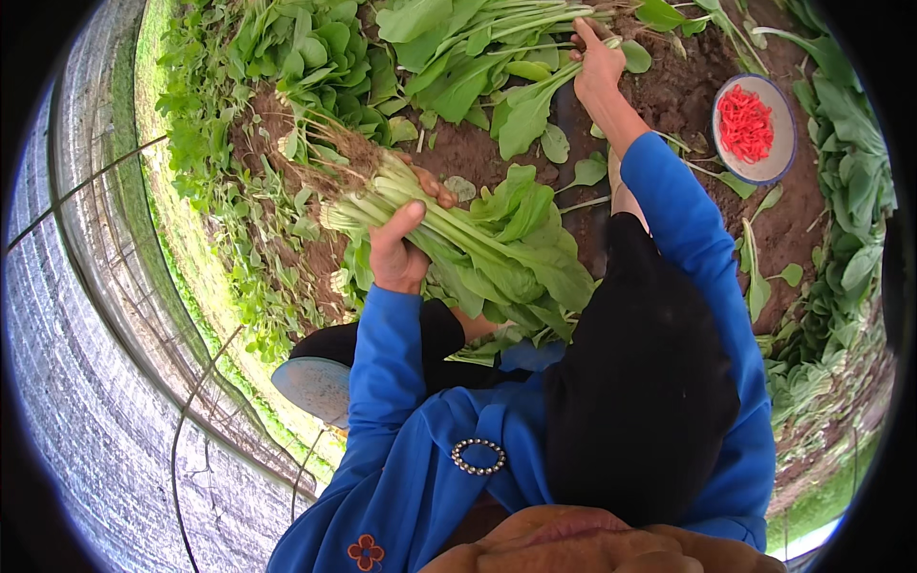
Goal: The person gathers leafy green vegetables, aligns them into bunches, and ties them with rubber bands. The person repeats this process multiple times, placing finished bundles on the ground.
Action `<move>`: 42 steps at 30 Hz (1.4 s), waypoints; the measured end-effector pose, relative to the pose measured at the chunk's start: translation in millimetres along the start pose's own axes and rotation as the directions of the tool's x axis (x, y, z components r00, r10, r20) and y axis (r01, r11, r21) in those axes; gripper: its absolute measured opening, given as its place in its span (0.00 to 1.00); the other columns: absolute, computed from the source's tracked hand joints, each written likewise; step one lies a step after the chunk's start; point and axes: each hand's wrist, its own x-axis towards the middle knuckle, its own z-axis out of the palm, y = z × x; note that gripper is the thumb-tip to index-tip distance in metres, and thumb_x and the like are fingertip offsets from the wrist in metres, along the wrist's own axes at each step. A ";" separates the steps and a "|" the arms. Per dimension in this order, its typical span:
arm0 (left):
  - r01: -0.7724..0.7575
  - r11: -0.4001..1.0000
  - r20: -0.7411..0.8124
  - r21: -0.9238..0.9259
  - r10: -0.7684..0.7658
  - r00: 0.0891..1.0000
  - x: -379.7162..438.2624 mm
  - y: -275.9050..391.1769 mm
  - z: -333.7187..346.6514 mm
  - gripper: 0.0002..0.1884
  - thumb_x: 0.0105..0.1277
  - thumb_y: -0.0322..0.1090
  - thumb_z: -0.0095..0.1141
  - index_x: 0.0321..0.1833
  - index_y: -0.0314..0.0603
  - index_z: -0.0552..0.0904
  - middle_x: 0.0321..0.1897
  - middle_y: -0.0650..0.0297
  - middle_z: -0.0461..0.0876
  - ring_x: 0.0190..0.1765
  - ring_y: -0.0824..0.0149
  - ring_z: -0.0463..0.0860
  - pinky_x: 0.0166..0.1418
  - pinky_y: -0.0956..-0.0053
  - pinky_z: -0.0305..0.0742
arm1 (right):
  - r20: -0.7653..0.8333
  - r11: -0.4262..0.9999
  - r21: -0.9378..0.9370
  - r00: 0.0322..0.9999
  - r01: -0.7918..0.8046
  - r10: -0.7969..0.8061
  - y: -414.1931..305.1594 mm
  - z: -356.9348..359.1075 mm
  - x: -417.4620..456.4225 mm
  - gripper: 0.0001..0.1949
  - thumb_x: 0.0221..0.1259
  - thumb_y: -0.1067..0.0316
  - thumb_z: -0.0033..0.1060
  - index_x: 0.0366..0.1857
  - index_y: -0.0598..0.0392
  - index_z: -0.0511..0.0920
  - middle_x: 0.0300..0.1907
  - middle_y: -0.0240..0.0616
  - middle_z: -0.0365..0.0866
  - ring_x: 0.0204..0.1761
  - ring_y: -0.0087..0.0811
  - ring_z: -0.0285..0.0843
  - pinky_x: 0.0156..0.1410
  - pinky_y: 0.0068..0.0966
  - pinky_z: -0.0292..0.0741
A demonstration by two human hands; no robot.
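My left hand (397,258) is wrapped around a thick bunch of leafy greens (494,247) with pale stems. The bunch lies aslant, its brown roots (354,157) towards the upper left and its broad leaves hanging over my lap. Farther out, my right hand (600,64) grips a few loose greens (530,107) by their stem ends, the leaves pointing down and left. Right beside it, a pile of loose greens (458,71) lies on the soil, stems towards that hand.
A white bowl (781,136) with a blue rim, holding red bands or ties (745,123), sits on the brown soil (795,222) at right. Stacked greens (852,165) line the right edge. More bunches (322,57) lie upper left. My knee (645,372) rises between my arms.
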 end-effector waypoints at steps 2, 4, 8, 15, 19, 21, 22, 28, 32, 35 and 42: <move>-0.009 1.000 -0.008 0.010 0.009 1.000 -2.2 -0.2 -4.0 0.31 0.53 0.28 0.64 0.60 0.38 0.66 0.36 0.57 0.76 0.40 0.59 0.79 0.53 0.59 0.76 | 0.004 0.998 -0.063 1.000 -0.023 0.023 9.0 6.7 0.1 0.16 0.64 0.72 0.63 0.54 0.56 0.73 0.46 0.38 0.78 0.42 0.31 0.80 0.34 0.30 0.77; -0.003 1.000 -0.031 0.017 0.004 1.000 -5.6 0.9 -5.7 0.31 0.53 0.28 0.64 0.60 0.38 0.66 0.36 0.57 0.76 0.40 0.59 0.79 0.53 0.59 0.76 | -0.043 0.999 -0.046 0.999 -0.015 0.013 14.0 22.9 -1.1 0.14 0.63 0.72 0.65 0.50 0.57 0.76 0.47 0.37 0.79 0.44 0.29 0.79 0.35 0.28 0.75; 0.041 0.999 0.030 -0.008 -0.041 0.999 9.7 -8.9 1.1 0.31 0.53 0.28 0.64 0.60 0.38 0.66 0.36 0.57 0.76 0.41 0.59 0.79 0.54 0.59 0.76 | -0.294 0.914 -0.305 0.886 0.267 -0.357 31.7 -10.4 78.1 0.16 0.53 0.61 0.74 0.33 0.59 0.76 0.46 0.38 0.79 0.48 0.31 0.76 0.51 0.30 0.73; -0.006 1.000 -0.002 0.026 0.006 1.000 0.3 -0.5 -3.4 0.31 0.53 0.30 0.64 0.61 0.40 0.66 0.36 0.58 0.75 0.41 0.60 0.77 0.54 0.60 0.74 | 0.194 0.967 0.189 0.972 -0.169 0.132 -13.5 -15.5 -16.8 0.12 0.64 0.70 0.64 0.48 0.57 0.77 0.45 0.32 0.81 0.41 0.25 0.75 0.33 0.23 0.70; -0.002 0.996 0.010 0.086 0.001 1.000 3.2 -1.7 -4.1 0.31 0.53 0.35 0.64 0.61 0.44 0.67 0.37 0.61 0.73 0.41 0.62 0.76 0.55 0.60 0.71 | 0.427 0.945 0.290 0.904 -0.150 0.013 -48.9 -68.7 -17.6 0.16 0.70 0.56 0.56 0.55 0.51 0.78 0.50 0.30 0.77 0.44 0.24 0.71 0.47 0.24 0.73; 0.000 0.997 0.003 0.073 0.000 1.000 2.2 -1.2 -5.8 0.30 0.54 0.35 0.63 0.61 0.44 0.67 0.37 0.61 0.73 0.41 0.62 0.76 0.56 0.60 0.71 | 0.444 0.962 0.197 0.892 -0.188 0.083 -54.0 -75.0 -24.0 0.17 0.72 0.56 0.51 0.59 0.49 0.73 0.53 0.35 0.78 0.58 0.34 0.74 0.63 0.32 0.74; 0.000 0.998 0.000 0.068 0.000 1.000 2.2 -1.3 -7.2 0.30 0.54 0.34 0.63 0.61 0.44 0.67 0.37 0.61 0.73 0.41 0.62 0.76 0.56 0.60 0.71 | 0.454 0.958 0.187 0.884 -0.219 0.114 -54.4 -71.8 -29.7 0.16 0.73 0.56 0.50 0.59 0.49 0.73 0.52 0.36 0.79 0.60 0.37 0.74 0.65 0.34 0.74; -0.004 0.997 0.027 0.074 0.002 1.000 3.6 -1.6 -0.3 0.30 0.54 0.33 0.62 0.61 0.43 0.67 0.37 0.61 0.73 0.41 0.62 0.76 0.56 0.59 0.71 | 0.482 0.936 0.221 0.865 -0.273 0.139 -42.4 -67.6 -25.1 0.17 0.75 0.57 0.44 0.60 0.52 0.71 0.47 0.41 0.77 0.62 0.45 0.73 0.71 0.43 0.75; 0.003 0.999 -0.003 0.034 -0.002 1.000 2.2 -0.3 -2.8 0.31 0.53 0.31 0.64 0.60 0.42 0.67 0.36 0.60 0.74 0.41 0.61 0.77 0.55 0.60 0.73 | 0.506 0.974 0.089 0.852 -0.209 0.137 -28.3 -55.4 -20.7 0.18 0.76 0.58 0.44 0.60 0.59 0.71 0.43 0.35 0.72 0.50 0.32 0.75 0.67 0.39 0.78; 0.004 1.000 -0.012 0.019 -0.003 1.000 3.8 0.0 -0.6 0.31 0.52 0.30 0.64 0.60 0.41 0.66 0.36 0.59 0.75 0.41 0.60 0.77 0.55 0.61 0.73 | 0.506 0.978 0.058 0.851 -0.200 0.144 -21.8 -53.9 -13.6 0.19 0.76 0.57 0.44 0.60 0.60 0.71 0.43 0.35 0.72 0.50 0.33 0.75 0.66 0.39 0.79; 0.006 1.000 -0.010 0.005 -0.006 1.000 4.3 -0.2 -3.2 0.31 0.52 0.29 0.64 0.60 0.41 0.67 0.36 0.59 0.75 0.40 0.60 0.78 0.54 0.60 0.74 | 0.479 0.900 0.273 0.860 -0.338 0.178 -20.0 -49.8 -15.3 0.10 0.73 0.62 0.51 0.39 0.59 0.74 0.36 0.40 0.74 0.43 0.36 0.77 0.65 0.44 0.80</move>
